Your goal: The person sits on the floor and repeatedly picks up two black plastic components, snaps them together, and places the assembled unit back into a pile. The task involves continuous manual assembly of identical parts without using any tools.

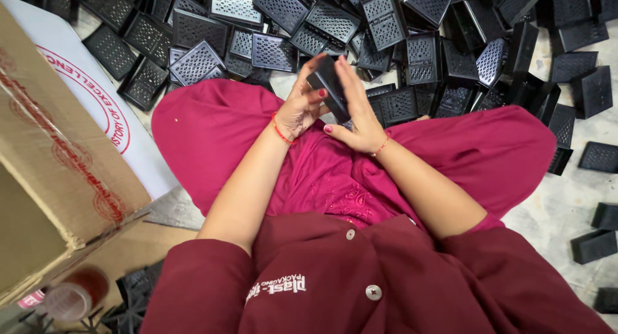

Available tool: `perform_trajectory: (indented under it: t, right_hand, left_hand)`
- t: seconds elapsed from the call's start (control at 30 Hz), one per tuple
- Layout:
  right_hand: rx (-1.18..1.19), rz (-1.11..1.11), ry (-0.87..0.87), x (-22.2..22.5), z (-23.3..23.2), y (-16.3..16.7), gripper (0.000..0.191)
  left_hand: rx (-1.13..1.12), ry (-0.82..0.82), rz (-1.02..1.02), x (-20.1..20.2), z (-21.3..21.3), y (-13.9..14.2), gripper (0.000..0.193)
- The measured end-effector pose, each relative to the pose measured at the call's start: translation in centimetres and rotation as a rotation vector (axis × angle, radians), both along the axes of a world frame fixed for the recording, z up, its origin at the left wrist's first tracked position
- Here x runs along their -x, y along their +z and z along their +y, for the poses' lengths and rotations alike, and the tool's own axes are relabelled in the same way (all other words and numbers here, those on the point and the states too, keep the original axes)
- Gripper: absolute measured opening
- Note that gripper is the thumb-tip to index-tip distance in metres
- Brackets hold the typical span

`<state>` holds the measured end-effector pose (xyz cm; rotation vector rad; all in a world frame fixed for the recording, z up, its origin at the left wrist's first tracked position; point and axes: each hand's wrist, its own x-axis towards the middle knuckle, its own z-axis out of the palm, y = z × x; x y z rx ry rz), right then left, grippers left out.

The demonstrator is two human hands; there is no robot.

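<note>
Hands meet above the lap: the left hand (299, 108) and right hand (360, 118) close together around one small black perforated plastic tray (328, 83), fingers wrapped on both sides, holding it tilted over the crossed legs in magenta trousers (212, 131). A heap of identical black trays (386, 31) covers the floor beyond. A cardboard box (51, 173) stands at the left.

Seated worker's left hand (301, 108) and right hand (358, 112) clasp one black plastic part (327, 83) above lap in pink trousers (206, 134) — w/ a heap of perforated black parts (335, 25) across the floor (553, 211) in front, cardboard box (45, 153) at left.
</note>
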<state>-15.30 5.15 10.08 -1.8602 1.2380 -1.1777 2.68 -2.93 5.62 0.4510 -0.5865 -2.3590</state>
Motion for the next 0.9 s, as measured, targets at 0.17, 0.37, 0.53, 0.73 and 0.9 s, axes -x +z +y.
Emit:
perform_trajectory:
  t: [0.17,0.37,0.53,0.73,0.9]
  right_hand:
    - [0.128,0.067,-0.236,-0.8,-0.1,0.2,0.081]
    - [0.25,0.196,-0.319,-0.6,0.4,-0.1,0.043]
    - [-0.123,-0.293,-0.143,0.1,0.2,-1.4,0.029]
    - [-0.168,-0.146,-0.096,0.1,0.6,-2.6,0.026]
    - [-0.143,-0.028,-0.113,-0.5,-0.5,-2.6,0.024]
  left_hand:
    - [-0.087,0.113,0.151,0.1,-0.4,-0.3,0.075]
    - [0.004,0.196,-0.043,0.0,-0.6,-1.3,0.062]
    - [0.583,0.563,-0.714,0.6,0.0,-1.4,0.037]
    - [1.076,1.092,-1.159,-15.9,0.8,7.6,0.064]
    - [1.206,1.247,-1.878,-35.8,4.5,16.3,0.038]
